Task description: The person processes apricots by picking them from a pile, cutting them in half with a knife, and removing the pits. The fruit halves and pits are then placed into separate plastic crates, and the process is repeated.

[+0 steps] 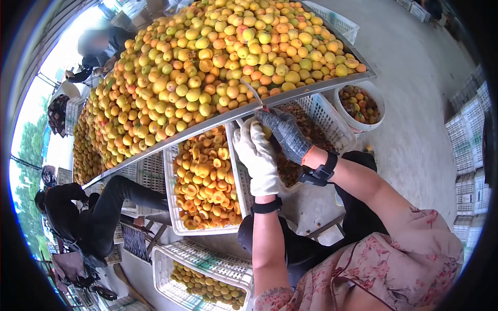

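My left hand (256,155), in a white glove, is closed around an apricot (267,131), mostly hidden, with only a bit of yellow showing between the gloves. Against it, my right hand (288,132), in a grey knit glove, grips a thin curved knife (252,93); its handle is hidden in the fist and its blade points up over the table rim. Just left of my hands, a white crate (173,207) holds halved, opened apricots (205,173). Beneath and behind them, another white crate (332,116) contains small brown pieces, possibly pits.
A metal-rimmed table (311,85) bears a large heap of whole apricots (207,62). A white bucket (381,103) of fruit stands right. A crate (202,254) with apricots sits below. Other people (98,52) sit at left; stacked crates (469,135) line the right.
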Demonstrator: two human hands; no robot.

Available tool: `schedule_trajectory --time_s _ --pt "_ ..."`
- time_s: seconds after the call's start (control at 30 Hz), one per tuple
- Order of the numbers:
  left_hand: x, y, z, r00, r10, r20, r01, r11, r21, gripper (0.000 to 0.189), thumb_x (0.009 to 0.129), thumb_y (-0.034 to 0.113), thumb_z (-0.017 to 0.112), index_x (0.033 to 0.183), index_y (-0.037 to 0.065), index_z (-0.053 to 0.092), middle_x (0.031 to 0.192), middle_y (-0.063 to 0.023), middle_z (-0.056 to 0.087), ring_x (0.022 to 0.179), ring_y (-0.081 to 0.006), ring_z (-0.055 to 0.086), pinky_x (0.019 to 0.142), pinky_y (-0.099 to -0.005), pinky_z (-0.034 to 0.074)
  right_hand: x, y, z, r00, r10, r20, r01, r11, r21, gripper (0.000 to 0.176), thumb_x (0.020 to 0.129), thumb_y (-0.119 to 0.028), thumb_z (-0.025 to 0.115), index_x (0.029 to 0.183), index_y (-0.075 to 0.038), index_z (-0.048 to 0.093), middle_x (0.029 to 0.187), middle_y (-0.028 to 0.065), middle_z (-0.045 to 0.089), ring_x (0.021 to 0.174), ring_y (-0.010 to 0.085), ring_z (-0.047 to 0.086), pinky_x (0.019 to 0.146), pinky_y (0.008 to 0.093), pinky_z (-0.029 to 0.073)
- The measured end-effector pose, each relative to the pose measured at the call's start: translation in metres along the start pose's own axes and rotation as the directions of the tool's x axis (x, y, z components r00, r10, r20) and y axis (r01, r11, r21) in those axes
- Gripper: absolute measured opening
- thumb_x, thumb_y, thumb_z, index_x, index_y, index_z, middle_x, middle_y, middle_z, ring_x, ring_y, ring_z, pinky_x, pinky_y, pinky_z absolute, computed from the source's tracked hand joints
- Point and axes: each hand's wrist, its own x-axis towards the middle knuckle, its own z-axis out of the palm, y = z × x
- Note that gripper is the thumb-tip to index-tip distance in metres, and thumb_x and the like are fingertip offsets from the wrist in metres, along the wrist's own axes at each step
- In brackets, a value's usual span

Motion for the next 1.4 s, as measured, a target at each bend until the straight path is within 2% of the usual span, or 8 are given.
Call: schedule_trajectory --time_s 0.47,0.5,0.6,0.73,1.07,1.17,1.3,1.4 --pt "-0.006 -0.033 0.018 0.857 -0.491 0.157 0.5 0.719 -0.482 0.031 0.097 0.026 0.038 0.092 0.003 0.059 0.086 -0.0098 0.058 0.079 -0.0189 0.056 0.073 -0.0333 0.044 0.01 0.001 0.003 0.799 -0.479 0.364 0.556 0.359 -0.749 0.033 0.082 -0.038 0.067 0.085 -0.006 0.062 0.071 0.0136 0.062 0.065 0.0319 0.061 0.06 0.0405 0.048" --pt "-0.006 -0.036 0.024 0.607 -0.681 0.409 0.553 -0.008 -0.833 0.034 0.095 0.036 0.039 0.099 0.01 0.06 0.094 -0.0076 0.064 0.077 -0.0191 0.064 0.064 -0.0317 0.054 0.01 0.001 0.001 0.8 -0.48 0.361 0.554 0.357 -0.752 0.033 0.082 -0.038 0.067 0.085 -0.006 0.062 0.071 0.0136 0.062 0.065 0.0319 0.061 0.06 0.0405 0.048" --pt "-0.001 -0.03 -0.011 0.588 -0.432 0.684 0.703 -0.145 -0.696 0.04 0.096 0.042 0.033 0.079 0.012 0.054 0.055 -0.0013 0.048 0.049 -0.0162 0.048 0.048 -0.0296 0.042 0.009 0.002 -0.003 0.777 -0.475 0.414 0.614 0.426 -0.664 0.028 0.082 -0.031 0.068 0.09 -0.005 0.063 0.074 0.013 0.063 0.068 0.0261 0.064 0.065 0.038 0.05" --pt "0.008 -0.008 -0.018 0.677 -0.393 0.623 0.642 -0.099 -0.76 0.046 0.098 0.04 0.027 0.083 0.005 0.053 0.053 -0.0024 0.041 0.046 -0.0171 0.038 0.047 -0.0295 0.034 0.015 0.008 -0.003 0.988 0.109 0.113 -0.138 0.943 0.302 0.016 0.088 -0.016 0.065 0.1 -0.005 0.066 0.086 -0.0009 0.065 0.077 0.0095 0.062 0.064 0.0248 0.05" --pt "0.005 -0.016 -0.075 0.802 -0.511 0.31 0.459 0.194 -0.867 0.057 0.096 0.056 0.036 0.1 0.002 0.054 0.057 -0.0072 0.053 0.049 -0.0185 0.05 0.053 -0.0316 0.046 0.004 0.01 0.002 0.934 0.205 0.293 -0.277 0.933 0.229 0.018 0.093 -0.027 0.056 0.099 -0.011 0.063 0.071 -0.0037 0.056 0.054 0.0055 0.053 0.034 0.0212 0.033" --pt "0.004 -0.023 -0.085 0.759 -0.585 0.285 0.458 0.17 -0.872 0.055 0.096 0.054 0.035 0.101 0.002 0.053 0.059 -0.0085 0.054 0.049 -0.0208 0.051 0.055 -0.0341 0.048 0.0 0.014 0.022 0.909 -0.292 0.297 0.344 0.929 -0.139 0.016 0.095 -0.022 0.054 0.101 -0.01 0.062 0.07 -0.0035 0.056 0.054 0.0053 0.053 0.034 0.0221 0.035" --pt "0.011 -0.032 -0.095 0.773 -0.568 0.281 0.376 0.055 -0.925 0.054 0.096 0.055 0.035 0.102 0.004 0.053 0.061 -0.0078 0.054 0.055 -0.0197 0.051 0.054 -0.0324 0.045 0.011 0.007 0.07 0.956 0.254 0.149 -0.268 0.959 0.087 0.019 0.09 -0.019 0.063 0.099 -0.003 0.066 0.084 -0.0002 0.065 0.069 0.0078 0.06 0.062 0.0218 0.049" --pt "0.008 -0.044 -0.092 0.77 -0.598 0.222 0.338 0.087 -0.937 0.052 0.095 0.055 0.038 0.104 0.006 0.053 0.065 -0.0058 0.054 0.058 -0.0174 0.05 0.055 -0.0305 0.043 0.045 0.015 0.108 0.941 0.029 0.337 0.245 0.63 -0.737 0.023 0.09 -0.02 0.063 0.104 -0.002 0.066 0.084 0.0003 0.066 0.074 0.0075 0.059 0.063 0.0198 0.047"
